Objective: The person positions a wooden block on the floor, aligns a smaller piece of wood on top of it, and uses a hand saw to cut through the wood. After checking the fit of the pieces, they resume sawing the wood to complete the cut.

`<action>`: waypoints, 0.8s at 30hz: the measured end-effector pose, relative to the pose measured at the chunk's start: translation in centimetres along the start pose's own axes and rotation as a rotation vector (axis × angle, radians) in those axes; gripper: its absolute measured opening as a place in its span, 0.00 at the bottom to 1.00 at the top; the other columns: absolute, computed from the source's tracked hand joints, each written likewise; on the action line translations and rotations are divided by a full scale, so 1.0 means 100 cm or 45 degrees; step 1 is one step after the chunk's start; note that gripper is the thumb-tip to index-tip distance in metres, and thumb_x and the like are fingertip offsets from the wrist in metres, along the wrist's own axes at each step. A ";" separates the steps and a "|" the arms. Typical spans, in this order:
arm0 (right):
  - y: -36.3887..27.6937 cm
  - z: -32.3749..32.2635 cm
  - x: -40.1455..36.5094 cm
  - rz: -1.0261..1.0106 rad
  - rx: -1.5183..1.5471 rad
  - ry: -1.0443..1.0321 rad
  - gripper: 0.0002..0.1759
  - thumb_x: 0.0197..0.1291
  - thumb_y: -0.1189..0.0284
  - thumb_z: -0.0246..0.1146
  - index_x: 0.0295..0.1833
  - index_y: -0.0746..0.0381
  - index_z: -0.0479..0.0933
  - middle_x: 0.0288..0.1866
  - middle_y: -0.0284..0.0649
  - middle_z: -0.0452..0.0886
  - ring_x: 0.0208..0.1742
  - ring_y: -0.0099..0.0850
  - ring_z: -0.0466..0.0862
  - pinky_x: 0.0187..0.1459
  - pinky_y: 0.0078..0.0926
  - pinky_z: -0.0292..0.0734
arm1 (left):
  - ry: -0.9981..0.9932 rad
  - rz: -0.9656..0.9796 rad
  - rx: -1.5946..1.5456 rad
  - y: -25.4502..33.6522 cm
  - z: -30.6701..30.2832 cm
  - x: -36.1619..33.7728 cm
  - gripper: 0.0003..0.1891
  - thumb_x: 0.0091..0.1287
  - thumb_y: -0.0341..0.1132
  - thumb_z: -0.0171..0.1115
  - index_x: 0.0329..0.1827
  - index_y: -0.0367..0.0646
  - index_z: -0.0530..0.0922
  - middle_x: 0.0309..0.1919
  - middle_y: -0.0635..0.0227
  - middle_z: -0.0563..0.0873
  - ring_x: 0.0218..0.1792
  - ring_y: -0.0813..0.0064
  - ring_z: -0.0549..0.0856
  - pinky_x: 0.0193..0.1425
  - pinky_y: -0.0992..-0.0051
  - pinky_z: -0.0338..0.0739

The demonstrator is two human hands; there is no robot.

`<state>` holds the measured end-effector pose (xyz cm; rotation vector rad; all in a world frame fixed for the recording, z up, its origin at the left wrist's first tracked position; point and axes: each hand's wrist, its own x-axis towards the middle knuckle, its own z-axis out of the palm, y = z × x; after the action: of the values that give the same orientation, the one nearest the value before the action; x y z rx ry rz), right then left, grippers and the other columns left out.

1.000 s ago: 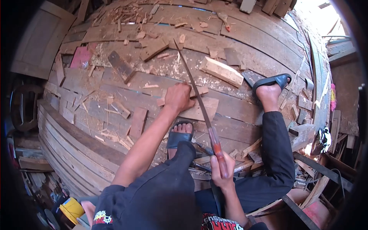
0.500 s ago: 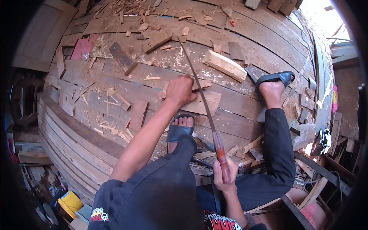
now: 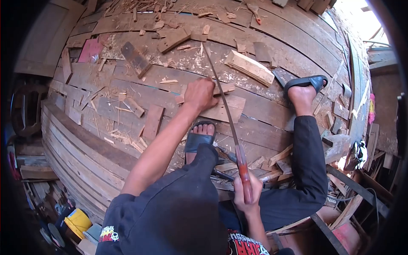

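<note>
Gripping the saw (image 3: pixel 227 111) by its red handle in my clenched right hand (image 3: pixel 247 196), I pin the board (image 3: pixel 237 108) mid-floor with my curled left hand (image 3: pixel 199 94), the blade crossing it.

Rough wooden board (image 3: pixel 221 108), dull metal saw blade (image 3: pixel 221 93), glossy reddish handle (image 3: pixel 244 176).

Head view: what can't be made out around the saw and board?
In the head view:
- Teeth of saw: too small.
- Cut in board: hidden under the blade, beside left hand.
- Handle's end: inside right hand grip.
- Left hand's fingers: hidden under its back, so its hold is unclear.
</note>
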<state>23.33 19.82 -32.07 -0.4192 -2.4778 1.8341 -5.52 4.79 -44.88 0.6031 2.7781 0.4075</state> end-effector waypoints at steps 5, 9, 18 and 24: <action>0.000 0.027 0.059 -0.025 0.008 0.017 0.09 0.72 0.75 0.68 0.38 0.67 0.79 0.22 0.44 0.77 0.21 0.33 0.82 0.28 0.36 0.75 | 0.090 0.037 -0.047 -0.001 0.006 -0.002 0.23 0.53 0.44 0.80 0.45 0.36 0.89 0.48 0.48 0.92 0.50 0.44 0.93 0.56 0.49 0.88; -0.003 0.034 0.073 -0.035 0.059 0.035 0.10 0.73 0.74 0.68 0.38 0.67 0.79 0.21 0.44 0.77 0.21 0.30 0.81 0.28 0.35 0.74 | 0.040 0.023 -0.035 0.000 -0.003 -0.003 0.22 0.55 0.45 0.81 0.45 0.38 0.87 0.51 0.50 0.90 0.52 0.44 0.91 0.57 0.48 0.87; 0.002 0.026 0.069 -0.031 0.067 0.032 0.10 0.74 0.72 0.68 0.38 0.66 0.80 0.21 0.44 0.78 0.22 0.31 0.83 0.28 0.35 0.73 | 0.054 0.194 -0.055 -0.017 0.000 -0.024 0.23 0.65 0.44 0.76 0.55 0.41 0.80 0.56 0.54 0.87 0.60 0.46 0.87 0.60 0.47 0.84; 0.008 0.019 0.038 0.005 0.070 0.029 0.08 0.73 0.73 0.68 0.40 0.67 0.82 0.23 0.44 0.81 0.24 0.33 0.86 0.30 0.34 0.76 | 0.016 0.226 0.006 -0.023 0.000 -0.014 0.22 0.68 0.45 0.75 0.55 0.41 0.78 0.56 0.54 0.86 0.60 0.45 0.85 0.59 0.47 0.84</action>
<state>19.46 19.19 -33.89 -0.4400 -2.4072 1.8829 -5.15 2.19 -45.38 0.8551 2.7473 0.4424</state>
